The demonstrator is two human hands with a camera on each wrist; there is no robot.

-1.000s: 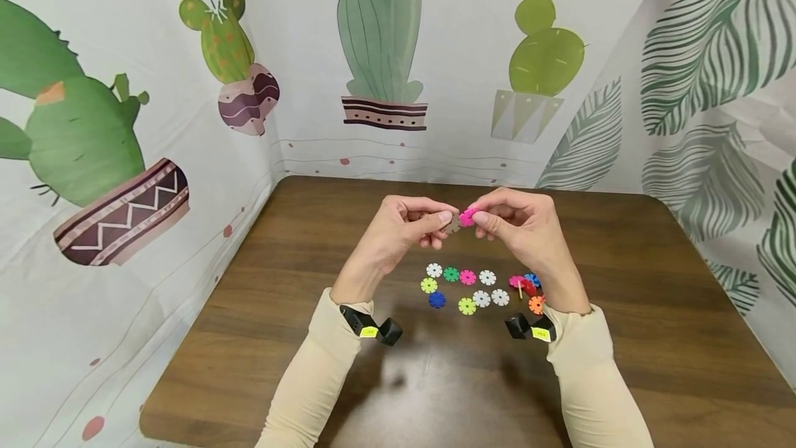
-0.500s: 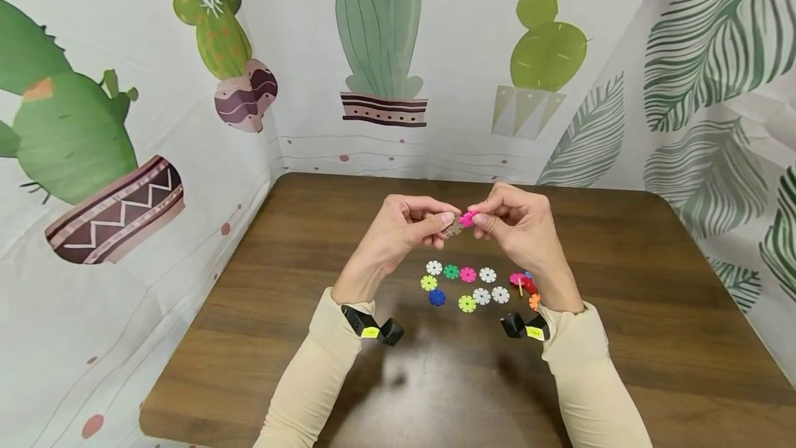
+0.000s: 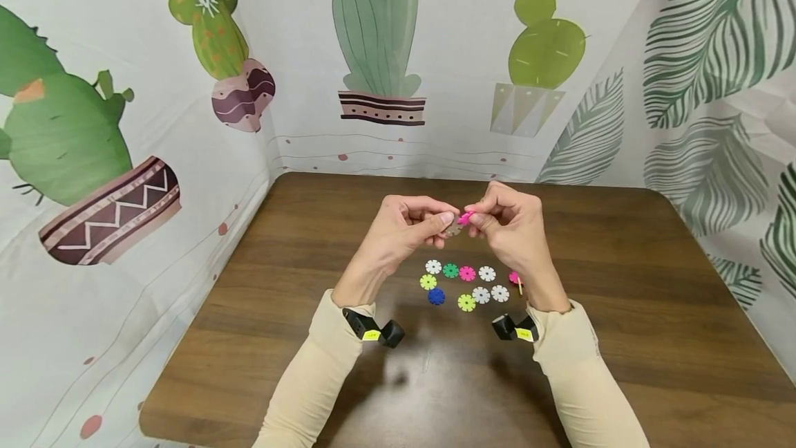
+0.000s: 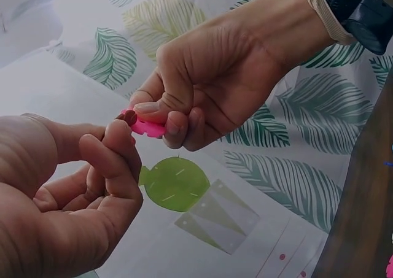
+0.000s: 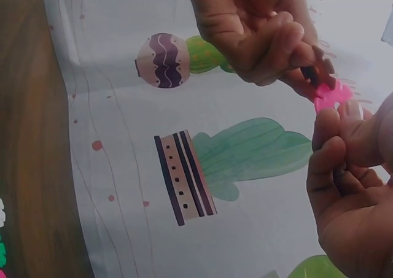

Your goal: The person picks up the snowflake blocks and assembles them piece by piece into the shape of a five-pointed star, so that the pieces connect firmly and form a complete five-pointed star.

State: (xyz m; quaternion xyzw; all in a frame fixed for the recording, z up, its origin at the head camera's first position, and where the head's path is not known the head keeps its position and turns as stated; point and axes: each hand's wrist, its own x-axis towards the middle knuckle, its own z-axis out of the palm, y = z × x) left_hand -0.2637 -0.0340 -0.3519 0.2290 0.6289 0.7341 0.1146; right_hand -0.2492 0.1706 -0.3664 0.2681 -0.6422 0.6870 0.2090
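Note:
In the head view, both hands are raised above the table and meet over the loose discs. My left hand [image 3: 404,230] pinches a brown notched snowflake disc [image 3: 453,229] between thumb and fingers. A bright pink snowflake disc [image 3: 465,218] is pinched by my right hand [image 3: 517,230], tilted to the brown one. The two discs meet at their edges, the pink one's rim at the brown one's notches. From the right wrist, the brown disc [image 5: 323,64] shows just above the pink disc [image 5: 331,95]. Fingers cover much of both.
On the wooden table [image 3: 298,282] lie several loose snowflake discs, among them a green disc [image 3: 450,270], a blue disc [image 3: 437,296] and a yellow disc [image 3: 466,303]. A pink disc [image 3: 514,278] sits by the right wrist. Cactus-print cloth [image 3: 298,88] hangs behind.
My right hand has shifted slightly left and turned, so the pink disc shows more edge-on. Its wrist now hides the red, blue and orange discs. The left hand has barely moved.

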